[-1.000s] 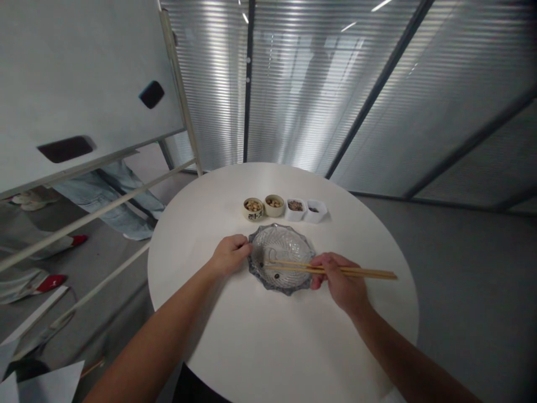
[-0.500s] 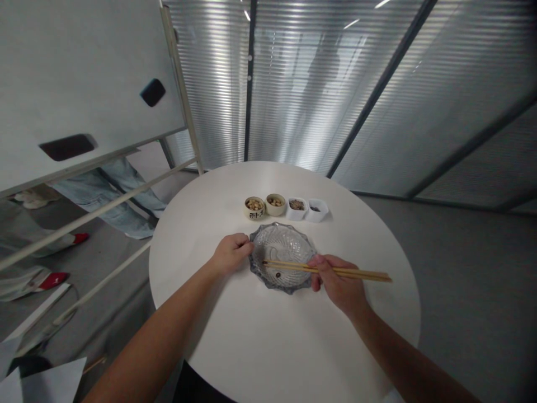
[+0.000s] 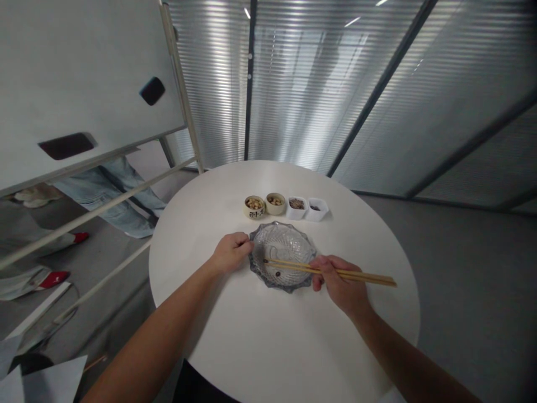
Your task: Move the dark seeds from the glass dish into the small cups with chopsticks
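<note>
A clear glass dish with a scalloped dark rim sits in the middle of a round white table. My left hand is curled against the dish's left rim and holds it. My right hand grips a pair of wooden chopsticks at the dish's right side. The tips of the chopsticks reach over the dish to its left part. One small dark bean lies near the dish's front rim.
Behind the dish stands a row of small bowls: two cream ones with pale beans and two white ones with dark bits. A whiteboard on a stand and a person's legs are at the left.
The chopstick tips have shifted slightly down and left inside the dish, and their tips have closed together. My left hand has stayed on the rim.
</note>
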{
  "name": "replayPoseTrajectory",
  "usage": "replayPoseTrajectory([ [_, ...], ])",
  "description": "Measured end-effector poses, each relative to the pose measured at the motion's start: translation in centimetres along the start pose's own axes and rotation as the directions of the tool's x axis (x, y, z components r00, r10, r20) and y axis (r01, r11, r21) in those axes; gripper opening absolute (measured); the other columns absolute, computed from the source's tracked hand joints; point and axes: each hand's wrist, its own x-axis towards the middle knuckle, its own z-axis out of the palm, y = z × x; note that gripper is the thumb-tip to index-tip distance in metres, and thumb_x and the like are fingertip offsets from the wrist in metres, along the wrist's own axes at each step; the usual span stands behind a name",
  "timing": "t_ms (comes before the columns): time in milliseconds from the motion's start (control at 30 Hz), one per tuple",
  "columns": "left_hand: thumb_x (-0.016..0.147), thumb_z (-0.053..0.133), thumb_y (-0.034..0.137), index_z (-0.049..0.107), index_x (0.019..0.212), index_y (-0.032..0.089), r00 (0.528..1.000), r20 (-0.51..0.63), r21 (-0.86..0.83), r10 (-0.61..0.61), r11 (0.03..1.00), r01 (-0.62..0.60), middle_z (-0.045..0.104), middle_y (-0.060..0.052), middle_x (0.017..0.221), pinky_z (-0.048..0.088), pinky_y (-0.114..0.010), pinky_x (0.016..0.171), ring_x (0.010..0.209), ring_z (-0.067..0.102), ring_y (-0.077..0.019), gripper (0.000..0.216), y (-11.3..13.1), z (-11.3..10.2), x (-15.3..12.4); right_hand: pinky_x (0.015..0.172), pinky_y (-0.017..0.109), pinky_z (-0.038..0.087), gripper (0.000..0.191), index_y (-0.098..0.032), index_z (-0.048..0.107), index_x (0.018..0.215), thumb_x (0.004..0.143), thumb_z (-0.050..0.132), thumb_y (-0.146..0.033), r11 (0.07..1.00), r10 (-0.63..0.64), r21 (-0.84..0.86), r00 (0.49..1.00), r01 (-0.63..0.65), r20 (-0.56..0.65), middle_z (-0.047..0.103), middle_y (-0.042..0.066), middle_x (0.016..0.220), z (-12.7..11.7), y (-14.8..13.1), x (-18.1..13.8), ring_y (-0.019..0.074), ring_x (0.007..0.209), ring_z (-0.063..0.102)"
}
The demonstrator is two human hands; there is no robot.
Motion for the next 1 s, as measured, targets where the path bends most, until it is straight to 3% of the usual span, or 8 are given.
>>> replayPoseTrajectory([
  [267, 0.083, 0.05, 0.037, 0.042, 0.058, 0.019, 1.0, 0.003, -0.007, 0.01, 1.0, -0.01, 0.039, 0.003, 0.06, 0.029, -0.025, 0.055, 0.06, 0.039, -0.0112, 0.031, 0.1, -0.1, 0.0, 0.048, 0.026, 0.05, 0.04, -0.019, 0.072, 0.073, 0.094, 0.058, -0.05, 1.0, -0.022, 0.017, 0.993, 0.024, -0.116, 0.064, 0.0, 0.047, 0.6, 0.0, -0.3, 0.0152, 0.044, 0.061],
  [400, 0.082, 0.049, 0.036, 0.043, 0.058, 0.019, 1.0, 0.0, -0.016, 0.005, 1.0, -0.005, 0.041, 0.003, 0.06, 0.029, -0.025, 0.055, 0.06, 0.04, -0.0113, 0.03, 0.1, 0.0, 0.0, 0.044, 0.027, 0.05, 0.04, -0.019, 0.071, 0.071, 0.091, 0.06, -0.051, 0.991, -0.012, 0.125, 0.972, 0.042, -0.233, 0.064, 0.001, 0.047, 0.2, -0.6, 0.0, 0.0157, 0.04, 0.06],
  [500, 0.083, 0.05, 0.036, 0.044, 0.058, 0.019, 1.0, 0.006, -0.001, 0.001, 1.0, -0.001, 0.041, 0.003, 0.06, 0.03, -0.025, 0.056, 0.061, 0.041, -0.0116, 0.03, 0.1, -0.1, 0.0, 0.037, 0.027, 0.047, 0.036, -0.018, 0.07, 0.069, 0.088, 0.065, -0.048, 0.965, -0.043, 0.219, 0.907, 0.147, -0.42, 0.064, 0.002, 0.05, -1.9, -1.5, 1.7, 0.0157, 0.037, 0.058],
  [600, 0.083, 0.05, 0.037, 0.044, 0.058, 0.019, 1.0, -0.001, -0.002, -0.004, 1.0, 0.004, 0.041, 0.003, 0.06, 0.029, -0.024, 0.056, 0.06, 0.04, -0.0114, 0.031, 0.0, 0.0, 0.0, 0.032, 0.027, 0.045, 0.035, -0.018, 0.068, 0.065, 0.087, 0.066, -0.046, 0.945, -0.103, 0.181, 0.774, 0.272, -0.625, 0.062, 0.002, 0.052, -4.9, -1.9, 5.0, 0.0146, 0.035, 0.056],
  [700, 0.082, 0.05, 0.036, 0.044, 0.058, 0.019, 1.0, 0.0, -0.006, 0.002, 1.0, -0.002, 0.04, 0.004, 0.059, 0.028, -0.025, 0.055, 0.059, 0.039, -0.0113, 0.03, -0.2, 0.0, 0.0, 0.032, 0.025, 0.048, 0.036, -0.019, 0.066, 0.066, 0.088, 0.063, -0.047, 0.962, -0.094, 0.126, 0.727, 0.242, -0.68, 0.062, 0.002, 0.055, -7.4, -1.0, 8.8, 0.0135, 0.036, 0.058],
  [833, 0.083, 0.05, 0.037, 0.043, 0.058, 0.019, 1.0, 0.008, -0.009, 0.02, 1.0, -0.02, 0.039, 0.004, 0.059, 0.029, -0.025, 0.056, 0.06, 0.039, -0.0113, 0.031, -0.3, 0.0, 0.0, 0.032, 0.023, 0.05, 0.037, -0.018, 0.065, 0.068, 0.086, 0.065, -0.051, 0.976, -0.018, 0.152, 0.759, 0.154, -0.651, 0.063, 0.001, 0.057, -8.3, 1.8, 12.4, 0.0114, 0.035, 0.056],
  [1000, 0.082, 0.05, 0.036, 0.043, 0.058, 0.019, 1.0, 0.01, -0.022, 0.017, 1.0, -0.017, 0.039, 0.004, 0.059, 0.029, -0.024, 0.055, 0.059, 0.039, -0.0111, 0.031, -0.2, -0.1, 0.0, 0.032, 0.025, 0.051, 0.035, -0.016, 0.065, 0.072, 0.087, 0.063, -0.047, 0.97, 0.079, 0.229, 0.779, 0.084, -0.622, 0.066, 0.002, 0.058, -8.3, 4.0, 13.6, 0.0113, 0.033, 0.054],
])
